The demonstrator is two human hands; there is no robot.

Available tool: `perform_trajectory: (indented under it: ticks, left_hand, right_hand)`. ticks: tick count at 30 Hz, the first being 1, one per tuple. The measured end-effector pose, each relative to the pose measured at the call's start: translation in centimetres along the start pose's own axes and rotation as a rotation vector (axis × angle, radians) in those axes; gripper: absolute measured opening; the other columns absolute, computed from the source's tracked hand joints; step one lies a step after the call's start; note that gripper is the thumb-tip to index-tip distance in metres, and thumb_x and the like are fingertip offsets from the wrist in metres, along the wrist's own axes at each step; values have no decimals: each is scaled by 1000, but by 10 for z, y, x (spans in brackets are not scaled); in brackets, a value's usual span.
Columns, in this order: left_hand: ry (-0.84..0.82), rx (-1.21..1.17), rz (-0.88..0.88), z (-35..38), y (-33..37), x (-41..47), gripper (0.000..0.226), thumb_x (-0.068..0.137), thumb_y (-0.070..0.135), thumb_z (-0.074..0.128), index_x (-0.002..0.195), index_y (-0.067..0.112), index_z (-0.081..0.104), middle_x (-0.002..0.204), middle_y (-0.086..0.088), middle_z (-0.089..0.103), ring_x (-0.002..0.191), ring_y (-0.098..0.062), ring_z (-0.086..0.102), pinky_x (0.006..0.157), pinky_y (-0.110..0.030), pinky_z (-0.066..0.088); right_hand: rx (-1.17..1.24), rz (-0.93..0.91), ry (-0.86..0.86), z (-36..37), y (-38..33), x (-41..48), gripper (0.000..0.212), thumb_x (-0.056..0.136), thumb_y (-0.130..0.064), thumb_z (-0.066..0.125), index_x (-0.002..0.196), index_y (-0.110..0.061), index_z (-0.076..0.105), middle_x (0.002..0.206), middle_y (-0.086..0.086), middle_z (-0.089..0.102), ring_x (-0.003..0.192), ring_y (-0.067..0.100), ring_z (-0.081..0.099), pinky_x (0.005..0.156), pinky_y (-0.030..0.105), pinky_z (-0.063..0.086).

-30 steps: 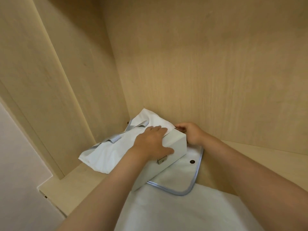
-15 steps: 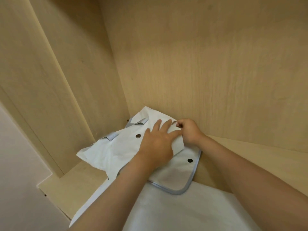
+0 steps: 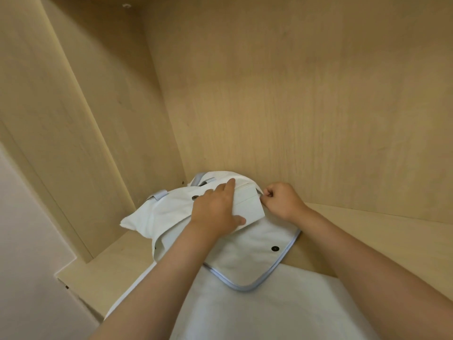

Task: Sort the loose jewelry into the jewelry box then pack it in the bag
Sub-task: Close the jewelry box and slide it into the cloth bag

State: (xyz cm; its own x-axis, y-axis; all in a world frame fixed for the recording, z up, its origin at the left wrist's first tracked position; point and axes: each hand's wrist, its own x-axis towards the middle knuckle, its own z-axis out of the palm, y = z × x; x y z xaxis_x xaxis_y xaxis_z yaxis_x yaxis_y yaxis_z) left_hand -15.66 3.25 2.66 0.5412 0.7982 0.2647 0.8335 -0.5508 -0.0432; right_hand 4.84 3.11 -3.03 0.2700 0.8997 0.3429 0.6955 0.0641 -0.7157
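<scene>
A white fabric bag (image 3: pixel 169 212) with pale blue trim lies in the back corner of a wooden shelf, its flap (image 3: pixel 252 256) folded toward me. The white jewelry box (image 3: pixel 247 202) sits partly inside the bag's mouth, only its right end showing. My left hand (image 3: pixel 215 212) presses flat on the box with straight fingers, the thumb against its front side. My right hand (image 3: pixel 282 200) pinches the bag's edge at the box's right corner, fingers curled.
Wooden walls (image 3: pixel 294 106) close in at the back and left. The shelf board (image 3: pixel 367 231) runs to the right. A white cloth (image 3: pixel 257 312) lies under my forearms. Two dark snap buttons show on the bag.
The box has slid deeper into the bag, its clasp now hidden. My left hand moved forward over it. My right hand stays at the bag's edge.
</scene>
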Motion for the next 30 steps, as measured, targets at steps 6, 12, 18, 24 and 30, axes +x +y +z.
perform_trajectory:
  ticks: [6, 12, 18, 24, 30]
  left_hand:
    - [113, 56, 103, 15, 3, -14, 94, 79, 58, 66, 152, 38, 10, 145, 6, 37, 125, -21, 41, 88, -41, 46]
    - [181, 36, 97, 22, 3, -16, 81, 81, 56, 67, 145, 29, 27, 135, 5, 44, 115, -22, 47, 84, -38, 45]
    - [218, 53, 94, 21, 6, -21, 81, 75, 55, 72, 139, 17, 40, 137, 1, 47, 118, -23, 50, 86, -36, 41]
    - [320, 309, 22, 19, 5, -17, 114, 59, 42, 75, 152, 9, 18, 132, -10, 48, 108, -29, 53, 83, -45, 43]
    - [346, 202, 51, -1, -26, 4, 107, 60, 58, 75, 149, 20, 31, 120, 0, 60, 102, -22, 61, 77, -38, 48]
  right_hand:
    - [51, 126, -30, 4, -3, -16, 20, 86, -15, 55, 71, -2, 52, 67, 7, 56, 64, 20, 50, 65, 43, 50]
    - [-25, -126, -172, 5, -1, -54, 91, 83, 1, 53, 156, -35, 12, 153, -5, 29, 121, 14, 51, 96, 32, 49]
    - [-129, -273, -68, 22, -5, -55, 107, 76, -13, 73, 153, -43, 4, 158, -9, 23, 119, 25, 57, 89, 43, 53]
    - [138, -305, -48, 8, -37, -39, 85, 77, -25, 80, 146, -40, 33, 129, -23, 55, 103, -5, 58, 84, 17, 47]
    - [96, 33, -22, 17, -14, -21, 88, 84, -22, 76, 155, -18, 25, 152, 3, 40, 136, 22, 44, 107, 31, 37]
